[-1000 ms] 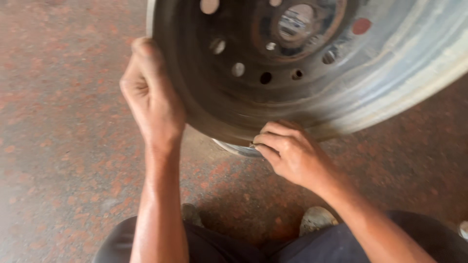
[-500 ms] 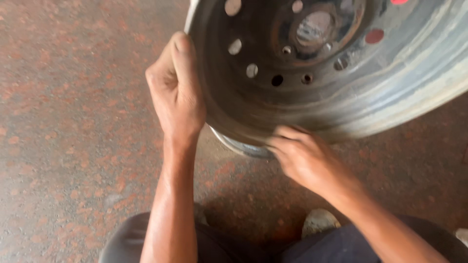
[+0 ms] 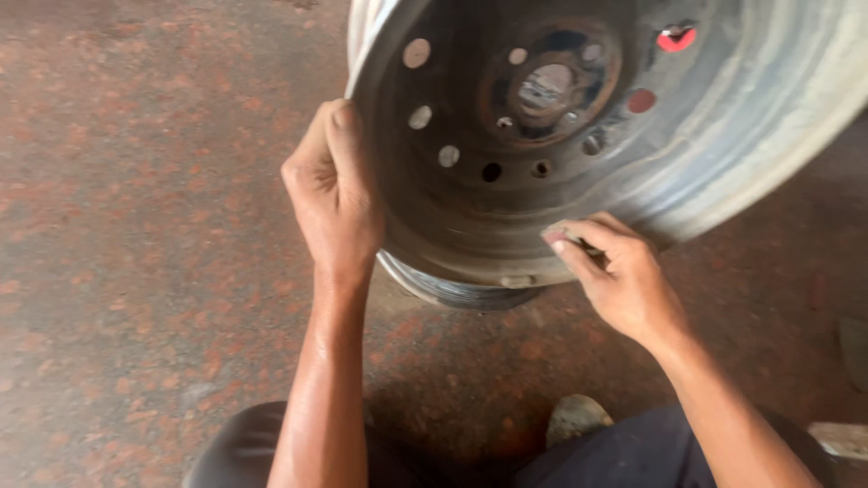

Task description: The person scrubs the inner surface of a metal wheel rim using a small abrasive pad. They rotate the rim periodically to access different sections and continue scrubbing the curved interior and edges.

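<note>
A large grey steel wheel rim [image 3: 723,154] stands on edge on the floor, its dished face with a central hub and a ring of round holes turned toward me. My left hand [image 3: 333,194] grips the rim's left edge, fingers wrapped behind it. My right hand [image 3: 615,276] is at the rim's lower inner lip, fingers pinched together on something small and pale that I cannot identify. Both forearms reach up from the bottom of the view.
The floor [image 3: 136,226] is reddish-brown speckled stone. My dark trouser legs [image 3: 235,452] and a worn shoe [image 3: 574,417] show at the bottom. A pale flat object [image 3: 841,438] lies at the lower right edge.
The view has shifted so the rim and hands sit further right. My right hand has moved rightward along the rim's lower lip. My left hand keeps its grip on the edge.
</note>
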